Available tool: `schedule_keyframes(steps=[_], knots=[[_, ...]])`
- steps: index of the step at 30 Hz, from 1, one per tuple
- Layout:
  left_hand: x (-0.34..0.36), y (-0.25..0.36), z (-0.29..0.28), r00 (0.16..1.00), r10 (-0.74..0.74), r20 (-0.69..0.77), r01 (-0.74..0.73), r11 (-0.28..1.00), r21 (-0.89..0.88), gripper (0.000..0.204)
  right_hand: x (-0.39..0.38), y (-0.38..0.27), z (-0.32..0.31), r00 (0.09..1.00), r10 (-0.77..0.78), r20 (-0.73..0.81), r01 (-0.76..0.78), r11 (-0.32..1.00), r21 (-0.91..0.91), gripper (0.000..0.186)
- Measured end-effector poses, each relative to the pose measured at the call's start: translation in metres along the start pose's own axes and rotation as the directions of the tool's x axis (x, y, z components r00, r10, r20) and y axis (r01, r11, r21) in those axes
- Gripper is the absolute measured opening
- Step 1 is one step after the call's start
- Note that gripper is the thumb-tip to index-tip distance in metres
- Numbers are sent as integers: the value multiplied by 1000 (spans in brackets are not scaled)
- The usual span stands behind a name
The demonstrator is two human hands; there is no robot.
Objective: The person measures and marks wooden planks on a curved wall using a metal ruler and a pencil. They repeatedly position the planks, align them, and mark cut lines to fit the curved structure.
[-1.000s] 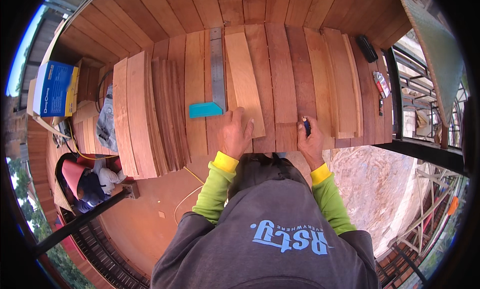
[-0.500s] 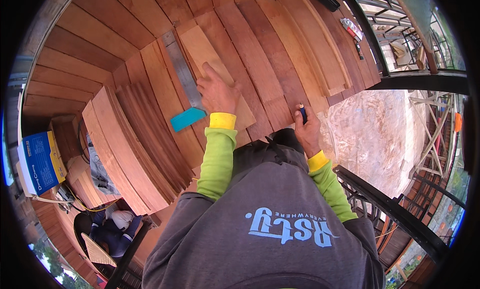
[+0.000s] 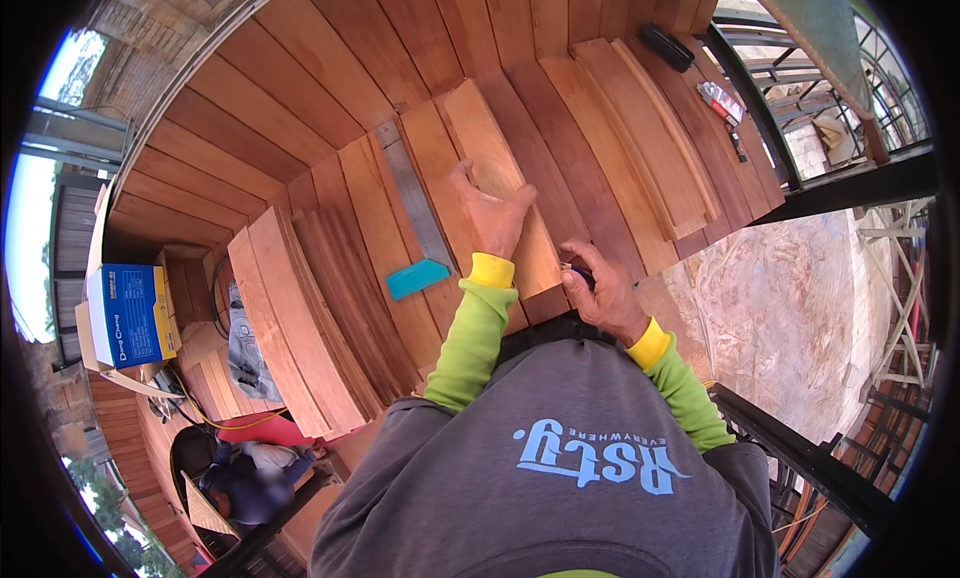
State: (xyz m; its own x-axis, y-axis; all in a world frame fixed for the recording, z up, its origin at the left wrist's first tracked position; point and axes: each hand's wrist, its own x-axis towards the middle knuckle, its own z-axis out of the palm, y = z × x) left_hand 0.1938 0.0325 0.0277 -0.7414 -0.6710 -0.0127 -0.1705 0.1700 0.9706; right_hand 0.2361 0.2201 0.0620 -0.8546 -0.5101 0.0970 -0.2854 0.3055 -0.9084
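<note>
A short light-brown wooden board [image 3: 492, 143] lies on the dark planks. My left hand [image 3: 497, 218] spans it, thumb at its right edge and forefinger at its left edge. By the board's near end, my right hand [image 3: 610, 293] is closed around a dark blue pencil [image 3: 582, 275], its tip close to the board's right corner; the hand partly covers the pencil. To the left of the board rests a try square with a teal handle [image 3: 418, 278] and a grey metal blade [image 3: 412, 193].
Stacked boards [image 3: 290, 318] stand at left, near a blue and yellow box [image 3: 130, 316]. Two boards [image 3: 650, 143], a black case [image 3: 667, 48] and a small red and white packet [image 3: 718, 100] lie at right. A person [image 3: 250, 483] sits lower left. Black metal railing [image 3: 800, 448] runs at right.
The right hand has moved left with the pencil, from the plank edge to the board's near end. The left hand's thumb now shows at the board's right edge. The whole view has shifted.
</note>
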Motion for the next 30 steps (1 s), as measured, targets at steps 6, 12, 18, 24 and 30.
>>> schedule_keyframes(steps=[6, 12, 18, 24, 30], knots=[[4, 24, 29, 995, -56, 76, 38, 974, 222, 85, 1, 11, -10, 998, 6, -57, -3, 998, 63, 43], [15, 0, 51, 997, 50, 52, -64, 943, 327, 86, 4, 37, -3, 993, 7, -120, 10, 990, 141, 48], [24, 5, 62, 998, 23, 63, -46, 914, 402, 87, 15, 56, -3, 989, 19, -145, 5, 986, 164, 43], [33, 4, 67, 996, 25, 87, -56, 921, 384, 87, 24, 60, -6, 989, 43, -138, -17, 982, 187, 43], [32, 6, 66, 992, 33, 119, -77, 917, 392, 83, 25, 69, -3, 989, 51, -138, -24, 981, 190, 42]])
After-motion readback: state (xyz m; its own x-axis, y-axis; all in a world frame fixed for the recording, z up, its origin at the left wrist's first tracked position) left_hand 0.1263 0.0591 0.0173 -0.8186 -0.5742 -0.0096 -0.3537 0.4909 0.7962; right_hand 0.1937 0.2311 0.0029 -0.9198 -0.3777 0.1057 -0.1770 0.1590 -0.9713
